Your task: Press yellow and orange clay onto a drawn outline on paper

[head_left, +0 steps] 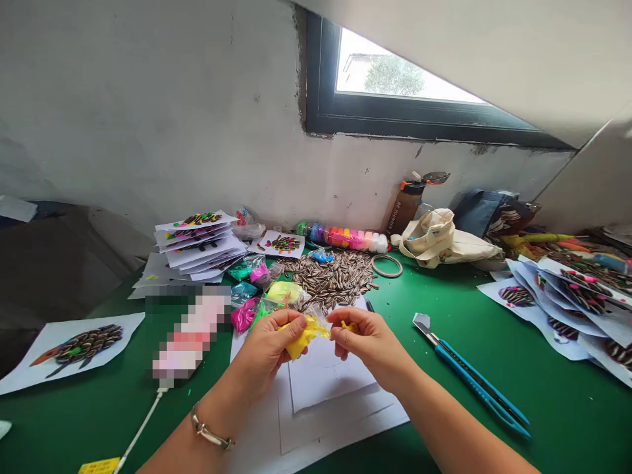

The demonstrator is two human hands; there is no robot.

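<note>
A small clear bag of yellow clay (300, 339) is up between the two hands, just above the white paper (330, 385) in front of the person. The left hand (276, 336) grips the bag, thumb on top, with yellow filling most of the plastic. The right hand (359, 334) has its thumb and fingers closed on a bit of yellow clay (350, 326), close by the bag's crumpled end.

Just beyond the hands I see more little clear bags on the green tabletop (395, 421): a magenta clay bag (245, 316), a pale yellow clay bag (284, 291), and others holding green, teal and pink. Next to them spreads a heap of striped seeds (336, 280), with a small blue bag (322, 256) lying on it. A roll of tape (388, 274) is beside the heap.

Behind the seeds, a long clear pack (345, 238) holds clay in a row of colours running from green through red to white. Farther right, near the wall, a brown bottle (405, 209) stands with its lid flipped up, next to a slumped cream cloth bag (437, 237) and a dark blue bag (474, 214).
</note>
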